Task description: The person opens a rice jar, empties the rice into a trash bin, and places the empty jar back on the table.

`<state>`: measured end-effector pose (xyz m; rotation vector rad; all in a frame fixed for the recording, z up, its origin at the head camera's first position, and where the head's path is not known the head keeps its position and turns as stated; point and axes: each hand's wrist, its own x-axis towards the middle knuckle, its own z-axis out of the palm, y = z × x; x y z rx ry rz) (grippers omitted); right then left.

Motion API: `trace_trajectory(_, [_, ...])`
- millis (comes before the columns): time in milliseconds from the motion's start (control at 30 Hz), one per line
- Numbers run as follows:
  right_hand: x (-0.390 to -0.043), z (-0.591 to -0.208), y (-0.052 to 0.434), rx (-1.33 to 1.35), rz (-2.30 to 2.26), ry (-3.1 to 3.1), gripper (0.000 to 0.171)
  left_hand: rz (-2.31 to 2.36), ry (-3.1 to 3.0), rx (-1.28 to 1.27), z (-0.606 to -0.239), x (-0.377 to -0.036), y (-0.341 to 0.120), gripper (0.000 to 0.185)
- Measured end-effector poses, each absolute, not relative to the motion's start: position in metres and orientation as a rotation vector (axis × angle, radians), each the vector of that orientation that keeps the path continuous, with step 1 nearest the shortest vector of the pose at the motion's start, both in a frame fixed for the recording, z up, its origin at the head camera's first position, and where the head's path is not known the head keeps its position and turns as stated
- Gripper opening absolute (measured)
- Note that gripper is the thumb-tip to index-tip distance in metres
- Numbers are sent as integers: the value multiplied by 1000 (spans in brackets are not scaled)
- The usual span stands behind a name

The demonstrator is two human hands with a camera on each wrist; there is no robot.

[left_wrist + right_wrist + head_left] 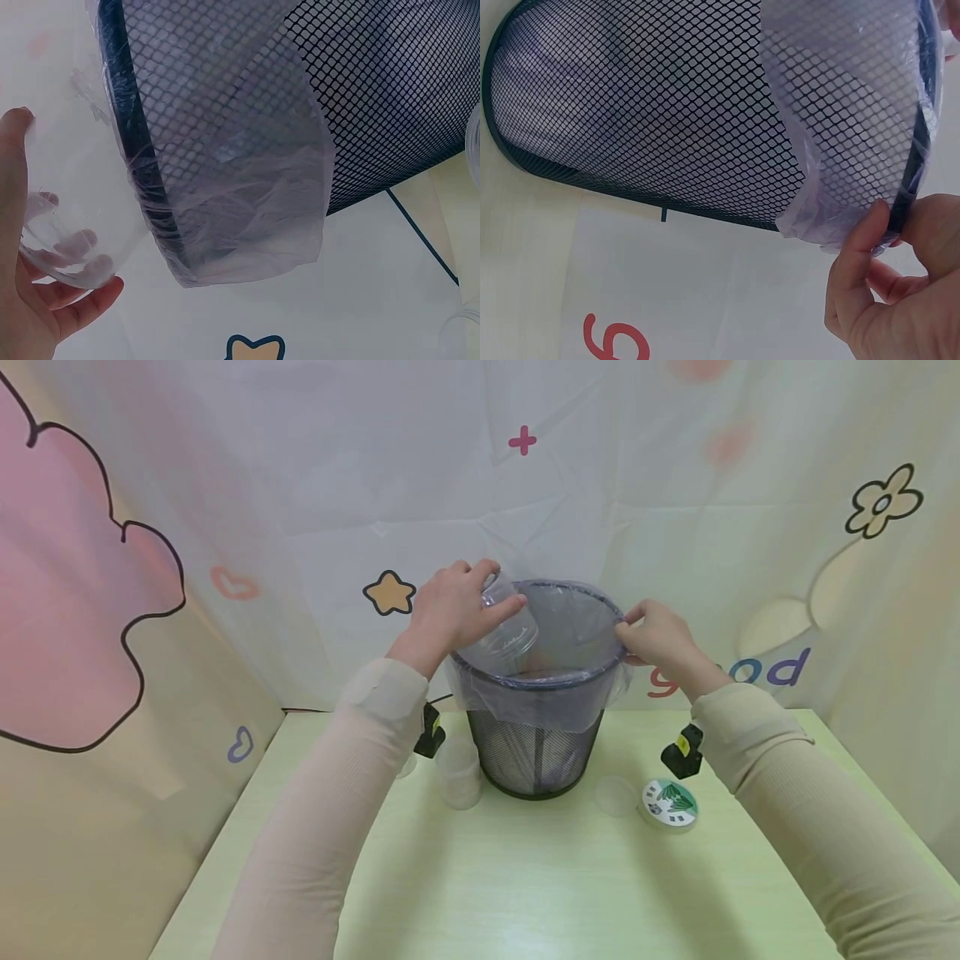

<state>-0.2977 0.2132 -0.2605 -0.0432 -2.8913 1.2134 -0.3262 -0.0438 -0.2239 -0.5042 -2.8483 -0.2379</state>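
A dark wire-mesh wastebasket (537, 752) stands upright at the back of the table, lined with a thin translucent plastic bag (577, 703) folded over its rim. My left hand (457, 610) grips a clear plastic cup (512, 631), tilted with its mouth over the basket's opening. In the left wrist view, the fingers of the left hand (56, 292) show through the clear wall of the cup (90, 217). On the opposite side, my right hand (658, 633) pinches the bag-covered rim. Close up in the right wrist view, the right hand (900, 277) has thumb and fingers around that rim.
Left of the basket stand stacked translucent containers (459, 772). To its right lie a clear round lid (616, 796) and a round tub with a green-and-white printed label (668, 805). A printed cloth (315, 568) hangs behind the table (510, 877).
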Motion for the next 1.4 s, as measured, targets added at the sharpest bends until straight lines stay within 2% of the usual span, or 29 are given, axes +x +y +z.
trace_trajectory(367, [-299,-262,214,-53,1209,-2886,35,-288,-2885,-453,-223,-326,-43,73])
trace_trajectory(733, [-299,-261,214,-51,1213,-2892,36,-527,-2910,-407,-224,-327,-46,73])
trace_trajectory(1400, [-298,-261,213,-52,1213,-2887,35,-511,-2905,-413,-225,-326,-48,72])
